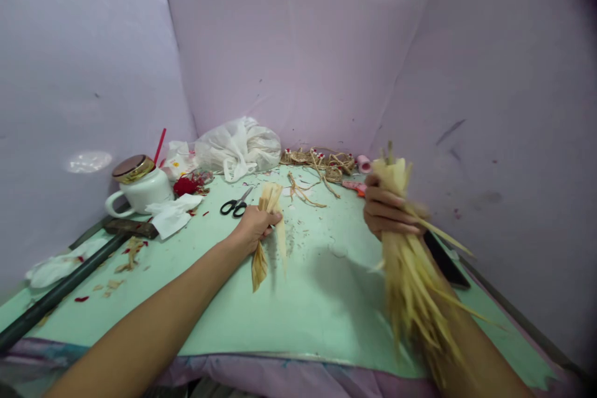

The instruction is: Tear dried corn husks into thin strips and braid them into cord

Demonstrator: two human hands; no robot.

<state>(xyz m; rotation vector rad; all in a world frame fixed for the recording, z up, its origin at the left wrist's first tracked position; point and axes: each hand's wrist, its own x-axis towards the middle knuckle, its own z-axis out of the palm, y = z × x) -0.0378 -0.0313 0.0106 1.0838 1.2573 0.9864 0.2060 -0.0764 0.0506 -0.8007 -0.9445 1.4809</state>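
Head camera view shows two bare hands at work over a pale green tabletop [289,329], each grasping dry, straw-colored plant material. The left hand [255,225], reaching in near the middle of the tabletop, pinches a small piece of dried husk [271,196] between thumb and fingers; its pale, pleated end stands out above the grip, while a browner tail and a thin strip hang below. At right, the other hand's fingers [385,206] are wrapped around a thick bundle of pale strips [408,286], held upright, with a blunt, packed end above the fist and loose, slightly blurred ends fanning down across the right forearm. Whether the hanging ends touch the surface cannot be told.

Just beyond the left hand lie black-handled scissors [237,204]. A dark flat object [448,264], partly hidden, sits behind the right wrist. Along the back stand a bunched white plastic bag [242,144], braided tan pieces [342,163] dotted with red and white, a pink spool [364,164] and a pink-and-orange tool [355,187]. On the left, a white mug [144,193] with a shiny lid sits near red yarn [185,185], crumpled tissue [175,214] and a dark-handled hammer [84,272]. Lilac walls [298,43] enclose the scene on three sides.
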